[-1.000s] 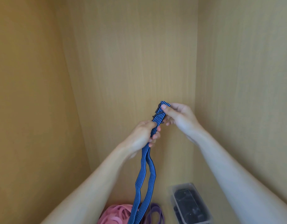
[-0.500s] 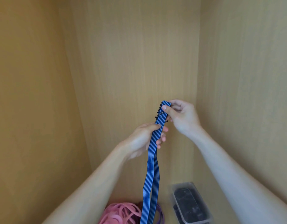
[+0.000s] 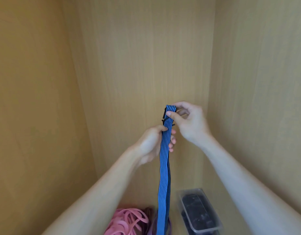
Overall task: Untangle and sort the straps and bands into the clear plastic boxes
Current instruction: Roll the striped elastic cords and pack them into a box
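Note:
A blue strap with black stripes (image 3: 164, 170) hangs straight down in front of the wooden back wall. My right hand (image 3: 188, 121) pinches its folded top end, where a black metal buckle sits. A little lower, my left hand (image 3: 153, 143) grips the strap with thumb and curled fingers. The strap's lower end drops onto a pile of pink bands (image 3: 127, 221) and purple bands (image 3: 170, 226) at the bottom. A clear plastic box (image 3: 183, 195) holding black straps stands to the right of the pile.
Wooden panels enclose the space: a left wall (image 3: 36, 116), a back wall (image 3: 143, 56) and a right wall (image 3: 261, 99). The box stands close to the right wall.
The strap's two hanging halves have come together into one flat, straight length. Both hands have kept their hold and shifted only slightly.

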Tool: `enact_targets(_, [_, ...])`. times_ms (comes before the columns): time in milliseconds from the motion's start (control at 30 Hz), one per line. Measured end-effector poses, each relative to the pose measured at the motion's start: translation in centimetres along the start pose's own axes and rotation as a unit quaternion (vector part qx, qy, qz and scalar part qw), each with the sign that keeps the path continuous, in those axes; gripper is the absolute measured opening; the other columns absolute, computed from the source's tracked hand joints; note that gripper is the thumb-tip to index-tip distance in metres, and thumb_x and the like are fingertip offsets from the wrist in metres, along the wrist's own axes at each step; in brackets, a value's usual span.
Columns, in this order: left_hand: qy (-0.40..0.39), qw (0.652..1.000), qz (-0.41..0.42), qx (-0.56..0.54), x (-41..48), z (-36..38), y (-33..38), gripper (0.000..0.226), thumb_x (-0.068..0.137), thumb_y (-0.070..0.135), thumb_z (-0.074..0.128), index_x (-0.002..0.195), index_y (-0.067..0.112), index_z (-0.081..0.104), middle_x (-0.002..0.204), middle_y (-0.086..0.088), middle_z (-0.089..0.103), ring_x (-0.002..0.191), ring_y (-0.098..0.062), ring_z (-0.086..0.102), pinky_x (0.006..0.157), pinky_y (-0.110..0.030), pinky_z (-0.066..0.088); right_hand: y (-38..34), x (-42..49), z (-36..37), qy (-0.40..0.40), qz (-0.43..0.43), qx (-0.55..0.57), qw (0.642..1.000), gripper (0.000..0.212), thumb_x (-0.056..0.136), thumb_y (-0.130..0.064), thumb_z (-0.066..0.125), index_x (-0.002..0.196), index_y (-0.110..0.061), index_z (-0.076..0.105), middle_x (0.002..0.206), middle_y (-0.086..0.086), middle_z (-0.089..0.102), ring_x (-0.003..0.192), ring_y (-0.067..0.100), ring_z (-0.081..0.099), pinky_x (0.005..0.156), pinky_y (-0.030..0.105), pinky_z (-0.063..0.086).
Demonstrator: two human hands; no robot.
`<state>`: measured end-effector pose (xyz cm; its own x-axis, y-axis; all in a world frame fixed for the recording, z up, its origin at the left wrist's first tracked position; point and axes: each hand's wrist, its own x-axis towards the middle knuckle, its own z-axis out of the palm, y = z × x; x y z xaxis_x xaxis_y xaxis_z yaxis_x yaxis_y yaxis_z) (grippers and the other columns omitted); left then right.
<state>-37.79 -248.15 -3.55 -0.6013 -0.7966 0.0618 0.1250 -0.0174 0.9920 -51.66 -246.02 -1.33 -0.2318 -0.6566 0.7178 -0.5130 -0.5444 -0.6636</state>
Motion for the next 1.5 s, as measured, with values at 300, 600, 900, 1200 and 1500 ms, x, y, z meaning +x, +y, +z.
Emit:
enact_targets(300, [-0.064,0.989,-0.012,-0.135,-0.2,-0.9,0.8,0.065,0.099,0.058,0.041,0.125,0.000,0.050,0.090,-0.015,0.054,0.078,-0.030,0.057,0.080,-0.044,0.047,2.2,-0.8,0.5,-0.004,-0.280,-0.186,0.942,0.017,0.094,-0.021,0.066,0.106,-0.011,0.071,0.096,0.000,0.067,0.091,0.024,0.063,0.074,0.044,0.054])
enact_targets(600, [-0.053,0.989,0.071,-0.116,-0.4,-1.2,1.5,0.029,0.102,0.020,0.047,0.119,-0.001,0.056,0.105,-0.014,0.068,0.094,-0.021,0.066,0.088,-0.037,0.053,1.5,-0.7,0.5,-0.064,-0.157,-0.067,0.983,0.017,0.081,-0.004,0.080,0.095,-0.010,0.073,0.098,0.001,0.061,0.077,0.007,0.061,0.058,0.008,0.045])
enact_targets(900, [0.012,0.992,0.092,-0.084,-0.2,-1.5,1.3,0.050,0.101,0.016,0.057,0.141,-0.010,0.044,0.132,-0.030,0.060,0.126,-0.030,0.061,0.091,-0.037,0.057,-0.4,-1.1,0.0,-0.108,-0.042,0.048,0.992,0.025,0.081,0.000,0.079,0.090,-0.017,0.065,0.116,0.004,0.063,0.071,0.010,0.059,0.056,0.019,0.054])
enact_targets(1200, [0.007,0.984,0.088,-0.157,0.0,-2.5,0.8,0.060,0.091,0.004,0.068,0.145,0.015,0.044,0.111,-0.024,0.069,0.100,-0.034,0.070,0.096,-0.047,0.056,1.0,-1.0,0.7,-0.072,-0.081,-0.010,0.994,0.022,0.080,-0.001,0.076,0.086,-0.019,0.064,0.115,-0.015,0.070,0.092,0.000,0.064,0.084,0.013,0.042])
enact_targets(1500, [-0.010,0.992,0.084,-0.095,-0.1,-2.3,1.4,0.042,0.100,-0.006,0.048,0.140,0.006,0.042,0.099,-0.018,0.066,0.091,-0.026,0.069,0.071,-0.037,0.060,1.7,-2.2,1.7,-0.086,-0.081,0.049,0.992,0.018,0.081,0.007,0.075,0.086,-0.006,0.063,0.115,-0.012,0.056,0.088,0.024,0.060,0.057,0.038,0.062])
